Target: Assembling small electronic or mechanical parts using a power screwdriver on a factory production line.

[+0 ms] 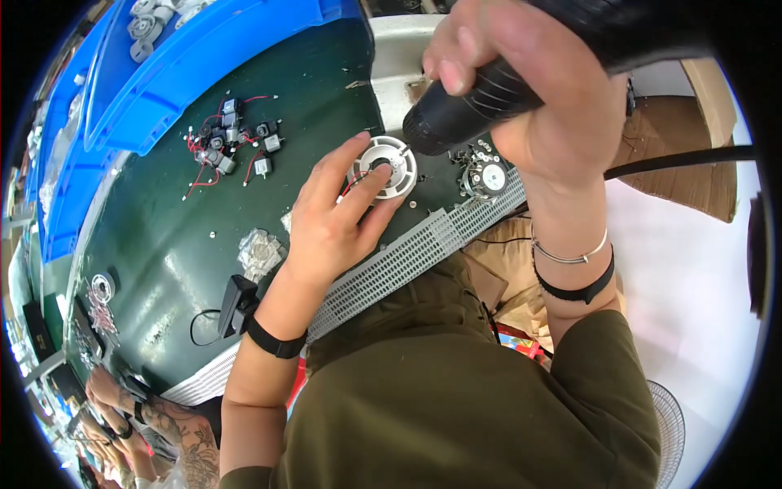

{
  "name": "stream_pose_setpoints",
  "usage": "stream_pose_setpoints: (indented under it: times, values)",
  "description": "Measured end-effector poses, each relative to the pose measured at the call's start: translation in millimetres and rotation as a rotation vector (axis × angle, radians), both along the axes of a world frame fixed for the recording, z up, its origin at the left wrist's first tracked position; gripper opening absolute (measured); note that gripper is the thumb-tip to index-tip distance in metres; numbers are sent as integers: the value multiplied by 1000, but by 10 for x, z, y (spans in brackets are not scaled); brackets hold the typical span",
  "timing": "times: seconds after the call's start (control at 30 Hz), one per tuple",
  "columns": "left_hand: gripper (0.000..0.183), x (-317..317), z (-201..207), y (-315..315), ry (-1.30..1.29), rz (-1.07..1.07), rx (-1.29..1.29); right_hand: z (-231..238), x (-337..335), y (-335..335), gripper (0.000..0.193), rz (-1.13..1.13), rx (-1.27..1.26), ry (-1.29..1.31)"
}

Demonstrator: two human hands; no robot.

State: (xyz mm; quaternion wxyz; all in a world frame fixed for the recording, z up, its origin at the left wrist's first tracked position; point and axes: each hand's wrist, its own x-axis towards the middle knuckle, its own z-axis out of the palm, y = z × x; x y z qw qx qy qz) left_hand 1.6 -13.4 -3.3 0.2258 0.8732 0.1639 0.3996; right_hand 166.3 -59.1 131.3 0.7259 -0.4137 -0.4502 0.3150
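My right hand [562, 106] is wrapped round a black electric screwdriver [444, 121], which slants down to the left. Its tip end reaches the upper right rim of a white round plastic housing [410, 174]. My left hand [326, 224] holds this housing on the green bench, index and middle fingers on top and the thumb by its lower edge. Red wire [349, 184] shows at the housing's left side, and a dark part sits at its middle, partly under my fingertip. Whether the screwdriver tip touches a screw is hard to make out.
Small motors with red wires [221, 147] lie beyond my left hand. Blue bins [163, 90] hold white parts at the left. Small screws surround a round white-faced piece [491, 178] at the right. A crumpled clear bag [261, 254] lies nearby. A co-worker's tattooed arm [183, 432] appears lower left.
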Motion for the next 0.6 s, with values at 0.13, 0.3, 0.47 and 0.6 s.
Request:
stream_pose_setpoints:
  times: [0.13,0.3,0.47,0.6]
  values:
    - [32,20,15,-21,11,14,10,-242,142,452,53,498,734,27]
    - [31,16,13,-12,-10,8,0,-286,160,387,51,256,369,41]
    - [31,5,-1,-9,-13,18,0,-91,-133,56,51,45,-9,149]
    - [31,16,-16,-10,-13,16,-4,-43,-171,22,49,-20,-70,72]
